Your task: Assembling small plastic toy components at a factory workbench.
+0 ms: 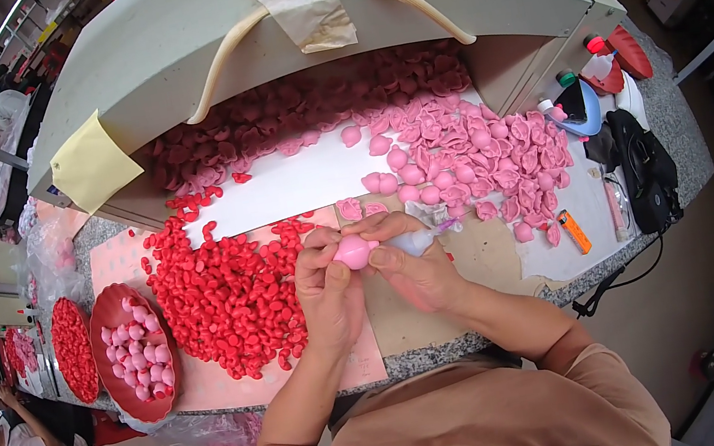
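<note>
Close in front of my body, both hands meet around one small, round, glossy pink plastic piece [352,253]. My left hand [328,293] pinches it between thumb and fingers. From the other side, my right hand [427,279] has its fingertips at the piece's narrow end. Tucked in that same right hand is a small translucent squeeze bottle [413,242], its purple tip pointing away to the right. Just beyond my fingers lie a couple of hollow pink half shells [350,209]. A big heap of small red plastic pieces [229,299] spreads left of my left hand.
Pink shells and round pieces [468,159] are heaped at right, under a grey metal hood [189,44]. A red dish [110,374] holds pink-and-red pieces beside a dish of red ones [74,352]. An orange lighter [574,231] and black bag [644,168] lie right. Co-workers sit far left.
</note>
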Motion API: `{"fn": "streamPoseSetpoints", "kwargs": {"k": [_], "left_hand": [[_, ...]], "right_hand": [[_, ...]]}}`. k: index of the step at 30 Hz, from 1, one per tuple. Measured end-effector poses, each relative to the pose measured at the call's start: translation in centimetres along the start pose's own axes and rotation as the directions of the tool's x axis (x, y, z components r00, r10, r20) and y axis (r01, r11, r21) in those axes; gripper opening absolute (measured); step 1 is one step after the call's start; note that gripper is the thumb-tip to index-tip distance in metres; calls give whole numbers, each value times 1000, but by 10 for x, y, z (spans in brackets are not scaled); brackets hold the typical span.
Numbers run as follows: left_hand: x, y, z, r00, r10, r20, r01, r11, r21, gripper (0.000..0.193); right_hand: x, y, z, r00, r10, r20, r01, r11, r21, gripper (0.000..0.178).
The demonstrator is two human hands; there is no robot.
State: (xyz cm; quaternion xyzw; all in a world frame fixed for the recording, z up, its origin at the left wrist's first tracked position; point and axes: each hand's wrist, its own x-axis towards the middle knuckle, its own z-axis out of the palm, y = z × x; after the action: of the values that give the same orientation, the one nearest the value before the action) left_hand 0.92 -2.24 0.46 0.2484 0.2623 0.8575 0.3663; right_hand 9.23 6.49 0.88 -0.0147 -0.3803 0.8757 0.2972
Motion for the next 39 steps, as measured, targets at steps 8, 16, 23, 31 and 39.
{"fn": "streamPoseSetpoints", "kwargs": {"k": [8,16,23,31,39], "left_hand": [[1,0,3,1000,6,-4,-6,1000,-6,16],[0,0,2,1000,0,-2,0,1000,0,15],[2,-3,-9,1000,18,-12,-18,1000,11,16],[2,-3,-13,997,47,-61,-41,995,92,14],[2,-4,-14,997,65,-41,-58,988,145,13]], "right_hand": [[-1,0,0,1000,-15,4,15,1000,0,17],[-1,1,-1,999,-35,11,35,999,-16,17],[2,-3,1,997,-67,-31,58,972,-227,19],[8,-26,3,977,-155,146,210,595,-776,35],[6,-26,4,974,-178,141,220,590,-776,33]]}}
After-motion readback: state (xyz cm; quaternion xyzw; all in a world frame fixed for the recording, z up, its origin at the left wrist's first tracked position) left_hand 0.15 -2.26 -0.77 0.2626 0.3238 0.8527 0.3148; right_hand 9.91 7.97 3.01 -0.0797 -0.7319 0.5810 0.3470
